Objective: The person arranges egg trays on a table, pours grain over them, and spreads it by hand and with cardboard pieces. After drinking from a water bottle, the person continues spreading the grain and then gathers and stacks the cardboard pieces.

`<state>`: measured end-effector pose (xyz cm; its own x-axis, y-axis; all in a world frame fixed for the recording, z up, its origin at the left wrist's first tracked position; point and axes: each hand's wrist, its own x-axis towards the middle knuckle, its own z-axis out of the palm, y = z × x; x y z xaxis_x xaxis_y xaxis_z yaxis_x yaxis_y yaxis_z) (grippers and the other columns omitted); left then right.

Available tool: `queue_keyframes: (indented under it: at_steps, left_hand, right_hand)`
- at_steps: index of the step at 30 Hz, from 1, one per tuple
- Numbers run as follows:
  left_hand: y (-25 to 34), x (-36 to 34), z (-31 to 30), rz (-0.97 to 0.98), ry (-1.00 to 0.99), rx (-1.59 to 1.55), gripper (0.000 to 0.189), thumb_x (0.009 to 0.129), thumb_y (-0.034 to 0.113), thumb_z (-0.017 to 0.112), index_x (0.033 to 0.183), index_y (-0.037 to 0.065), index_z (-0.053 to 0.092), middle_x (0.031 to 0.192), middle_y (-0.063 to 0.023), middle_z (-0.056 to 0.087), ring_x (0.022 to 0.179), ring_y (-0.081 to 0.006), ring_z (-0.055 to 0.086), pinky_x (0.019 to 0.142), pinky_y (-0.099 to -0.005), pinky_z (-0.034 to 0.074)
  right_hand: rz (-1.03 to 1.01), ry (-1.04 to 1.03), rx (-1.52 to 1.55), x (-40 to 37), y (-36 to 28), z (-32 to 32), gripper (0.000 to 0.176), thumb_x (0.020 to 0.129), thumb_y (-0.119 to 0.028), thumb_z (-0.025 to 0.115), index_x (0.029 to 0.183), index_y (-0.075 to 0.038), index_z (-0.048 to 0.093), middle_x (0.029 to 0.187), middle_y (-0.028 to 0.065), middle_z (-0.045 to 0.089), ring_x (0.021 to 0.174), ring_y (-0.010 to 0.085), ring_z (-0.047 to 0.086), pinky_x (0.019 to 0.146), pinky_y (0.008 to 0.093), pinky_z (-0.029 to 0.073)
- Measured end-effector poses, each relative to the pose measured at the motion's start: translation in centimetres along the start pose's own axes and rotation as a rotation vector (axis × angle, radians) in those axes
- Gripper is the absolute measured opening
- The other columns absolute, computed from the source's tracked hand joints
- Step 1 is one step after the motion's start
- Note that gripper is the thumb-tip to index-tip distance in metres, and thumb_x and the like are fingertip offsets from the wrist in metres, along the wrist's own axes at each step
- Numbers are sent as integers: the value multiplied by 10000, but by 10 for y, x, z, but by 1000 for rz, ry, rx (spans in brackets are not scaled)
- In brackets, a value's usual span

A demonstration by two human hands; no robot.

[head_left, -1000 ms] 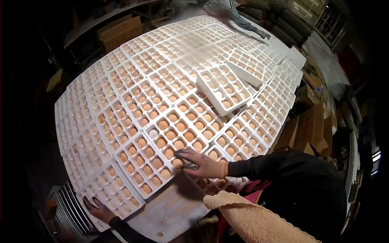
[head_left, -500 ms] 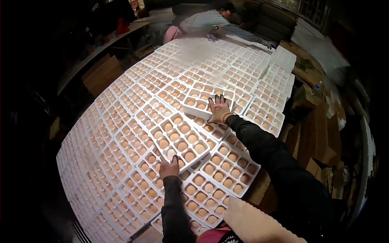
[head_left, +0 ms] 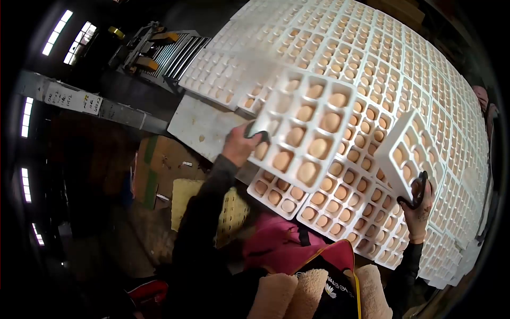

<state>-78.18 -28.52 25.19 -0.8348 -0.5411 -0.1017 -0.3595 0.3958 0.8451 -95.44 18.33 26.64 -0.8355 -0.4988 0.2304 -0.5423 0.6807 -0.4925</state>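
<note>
My left hand (head_left: 243,142) grips the near edge of a white foam tray (head_left: 305,127) filled with tan round pieces, lifted above the other trays. My right hand (head_left: 418,204) holds a second white foam tray (head_left: 411,154) by its lower edge, tilted up at the right. Both hands wear dark-fingered gloves. Under them a wide table (head_left: 204,125) is covered with many identical white trays (head_left: 372,58) with tan pieces in their cells.
A bare strip of the table shows at the left of my left hand. A metal roller conveyor (head_left: 159,50) stands beyond the table's corner. Cardboard boxes (head_left: 159,170) and a yellow grid crate (head_left: 228,212) lie on the floor below.
Both hands have lifted one tray each off the layer, and my head has swung left and down, so the table now fills the upper right. The other person is out of view.
</note>
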Motion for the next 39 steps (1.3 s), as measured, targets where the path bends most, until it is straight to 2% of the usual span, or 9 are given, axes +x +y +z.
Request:
queue_keyframes:
  at_steps: [9,16,24,28,30,33,34,36,39]
  left_hand:
    - [-232,-64,-315,-202,446,479,380,786,126,647,1145,5,610,983,-150,685,895,-243,657,800,-321,484]
    - [-336,-20,-295,-436,160,322,427,781,202,656,1178,51,609,932,-175,683,862,-289,661,763,-361,495]
    - [-326,14,-213,-364,-130,-292,407,913,78,486,1302,-35,455,1165,-184,605,997,-243,615,851,-353,513]
    - [-353,28,-231,-316,-136,323,502,929,154,535,1353,-66,381,1336,-194,476,1198,-288,481,1001,-384,397]
    - [-383,47,-240,-616,155,-155,679,897,329,614,1467,199,270,1459,-125,341,1315,-284,342,1031,-460,367]
    - [-159,39,-144,79,426,626,507,881,222,649,1333,65,477,1268,-219,524,1109,-358,540,889,-420,480]
    - [-153,56,-115,300,389,286,499,894,253,612,1324,40,477,1304,-250,476,1128,-391,514,881,-482,467]
    - [-107,72,-36,183,164,26,483,937,75,495,1394,-7,360,1412,-147,406,1229,-264,461,1015,-375,388]
    - [13,83,115,477,-312,-12,681,803,32,621,1425,44,345,1467,-140,355,1290,-256,419,1017,-372,377]
  right_hand:
    - [-1340,-551,340,135,-258,224,482,759,-147,614,1226,-74,518,1188,132,551,1170,309,482,1025,487,355]
    - [-1781,-803,30,152,-302,368,456,880,-198,503,1332,-146,461,1160,55,546,1121,244,497,1051,479,323]
    - [-1293,-710,143,133,-265,330,370,786,-219,601,1139,-113,581,1072,89,540,1110,289,477,1018,473,334]
    - [-688,-166,209,107,-217,225,436,776,-233,651,1176,-91,555,1164,120,543,1130,304,498,1002,445,371]
    - [-427,14,-42,95,-135,165,503,748,-243,692,1199,-80,540,1224,135,533,1176,319,484,1056,457,343]
    - [65,103,-524,62,-20,51,842,691,-425,757,1366,-77,394,1310,185,457,1263,355,399,1071,480,298]
    - [270,54,-750,44,32,22,967,651,-503,770,1409,-94,330,1362,196,403,1284,384,357,1063,489,283]
    - [608,80,-667,20,114,-17,1080,538,-534,817,1415,-128,335,1411,208,355,1296,404,333,1057,536,263]
    - [640,-238,-778,12,136,-30,812,724,-384,707,1410,-132,354,1401,208,368,1299,392,339,1048,541,268]
